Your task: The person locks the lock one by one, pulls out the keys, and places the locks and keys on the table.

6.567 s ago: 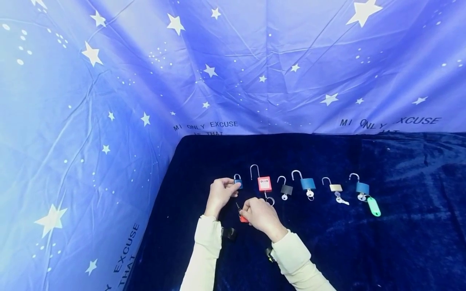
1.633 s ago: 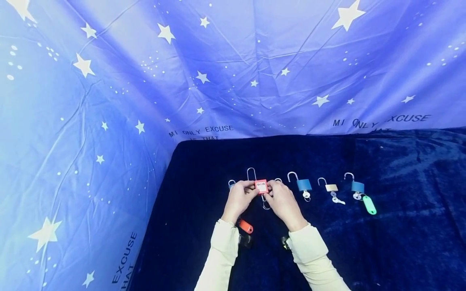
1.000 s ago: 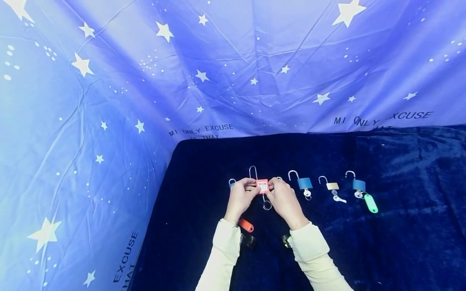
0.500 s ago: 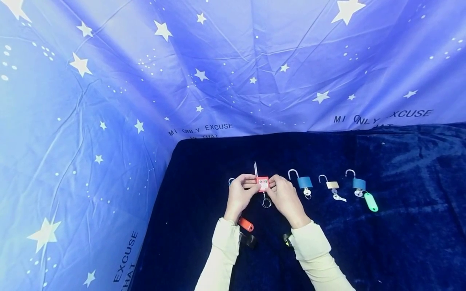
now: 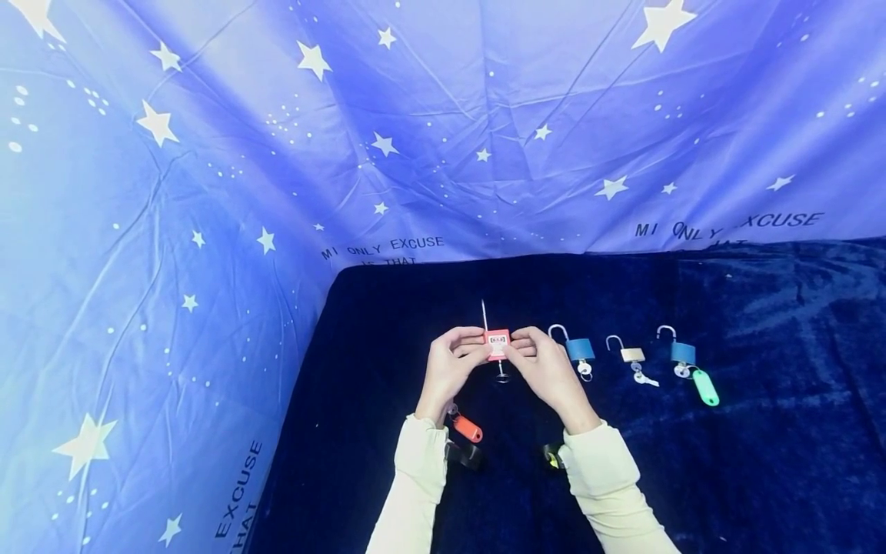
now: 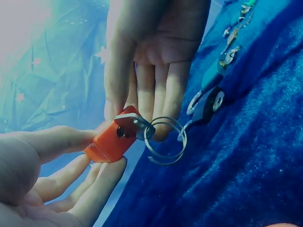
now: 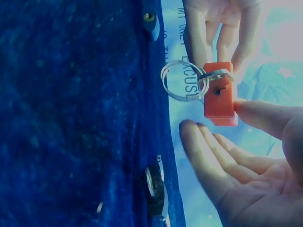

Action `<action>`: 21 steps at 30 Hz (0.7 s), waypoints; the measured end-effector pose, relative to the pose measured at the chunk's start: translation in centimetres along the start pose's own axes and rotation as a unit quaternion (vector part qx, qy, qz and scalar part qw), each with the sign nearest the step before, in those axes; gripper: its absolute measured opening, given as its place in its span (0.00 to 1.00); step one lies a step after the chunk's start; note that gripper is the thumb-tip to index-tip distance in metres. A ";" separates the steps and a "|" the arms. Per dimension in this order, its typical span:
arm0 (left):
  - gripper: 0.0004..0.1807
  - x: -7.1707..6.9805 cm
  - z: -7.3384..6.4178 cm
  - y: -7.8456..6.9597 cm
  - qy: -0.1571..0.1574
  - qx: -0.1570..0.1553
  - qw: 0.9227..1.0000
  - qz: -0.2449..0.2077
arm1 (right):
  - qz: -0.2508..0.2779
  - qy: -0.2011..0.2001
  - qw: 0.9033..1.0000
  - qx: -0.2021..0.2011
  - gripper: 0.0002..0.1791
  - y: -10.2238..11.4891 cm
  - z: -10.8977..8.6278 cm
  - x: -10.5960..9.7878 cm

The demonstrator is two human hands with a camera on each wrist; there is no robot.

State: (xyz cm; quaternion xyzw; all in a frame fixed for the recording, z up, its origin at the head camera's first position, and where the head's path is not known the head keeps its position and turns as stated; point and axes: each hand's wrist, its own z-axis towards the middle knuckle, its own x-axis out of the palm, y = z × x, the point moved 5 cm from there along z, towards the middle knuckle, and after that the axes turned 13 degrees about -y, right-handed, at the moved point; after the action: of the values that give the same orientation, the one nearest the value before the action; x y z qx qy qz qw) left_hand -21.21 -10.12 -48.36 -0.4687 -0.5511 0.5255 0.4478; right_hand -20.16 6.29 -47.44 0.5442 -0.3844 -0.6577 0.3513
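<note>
Between my two hands in the head view is a red padlock (image 5: 497, 345) with a white label. My left hand (image 5: 450, 365) pinches its left side with thumb and fingertips. On the opposite side, my right hand (image 5: 547, 369) holds the edge by the thumb and fingertip, its other fingers extended. The long thin shackle (image 5: 484, 314) points away from me, seen edge-on. From the bottom keyhole sticks a key (image 6: 130, 119) carrying a wire key ring (image 7: 163, 78). A small blue padlock (image 7: 150, 28) lies beyond my left hand, hidden from the head view.
On the dark blue velvet to the right lie a blue padlock (image 5: 580, 349), a brass padlock (image 5: 632, 355) and another blue padlock (image 5: 682, 353) with a green tag (image 5: 706, 388). A black padlock (image 7: 157, 196) lies behind my right hand. An orange key tag (image 5: 467, 428) rests near my left wrist.
Earlier my left hand held the small blue padlock and my right a key with an orange tag. Both then moved to the red padlock, whose shackle has since turned edge-on.
</note>
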 end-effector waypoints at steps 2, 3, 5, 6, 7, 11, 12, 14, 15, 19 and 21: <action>0.17 0.0 0.0 -0.1 0.003 0.001 1.000 -0.005 | 0.024 0.009 1.000 0.000 0.18 0.2 0.0 0.0; 0.17 0.0 -0.1 -0.1 0.005 0.002 1.000 -0.007 | 0.039 0.013 0.999 0.000 0.18 0.2 0.0 0.0; 0.17 0.1 -0.1 -0.2 0.008 0.005 1.000 -0.008 | 0.079 0.024 0.997 0.005 0.18 0.4 0.0 0.0; 0.17 0.1 -0.1 -0.3 0.010 0.006 1.000 -0.007 | 0.100 0.030 0.995 0.012 0.18 0.4 0.0 0.0; 0.17 0.1 -0.1 -0.3 0.013 0.007 1.000 -0.005 | 0.118 0.035 0.992 0.021 0.19 0.4 0.0 0.0; 0.18 -0.1 -0.2 -0.5 0.027 0.018 0.999 0.019 | 0.168 0.057 0.982 0.067 0.21 0.2 0.0 0.2; 0.19 -0.2 -0.2 -0.5 0.030 0.021 0.999 0.027 | 0.174 0.062 0.980 0.077 0.21 0.1 0.0 0.2; 0.19 -0.4 -0.2 -0.6 0.036 0.025 0.998 0.041 | 0.186 0.069 0.976 0.087 0.22 0.0 0.0 0.3; 0.20 -0.5 -0.1 -0.6 0.037 0.025 0.998 0.045 | 0.189 0.072 0.975 0.089 0.22 0.0 0.0 0.3; 0.23 -0.8 0.0 -0.8 0.029 0.027 0.998 0.049 | 0.199 0.082 0.973 0.083 0.21 0.0 -0.1 0.5; 0.25 -0.9 0.1 -0.9 0.021 0.032 0.998 0.050 | 0.203 0.088 0.972 0.081 0.21 0.0 -0.2 0.7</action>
State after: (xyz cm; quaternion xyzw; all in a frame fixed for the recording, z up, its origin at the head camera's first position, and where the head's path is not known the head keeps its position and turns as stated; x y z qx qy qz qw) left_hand -21.18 -11.08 -47.44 -0.4921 -0.5005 0.5543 0.4473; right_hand -20.11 5.65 -47.73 0.5368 -0.5064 -0.4893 0.4647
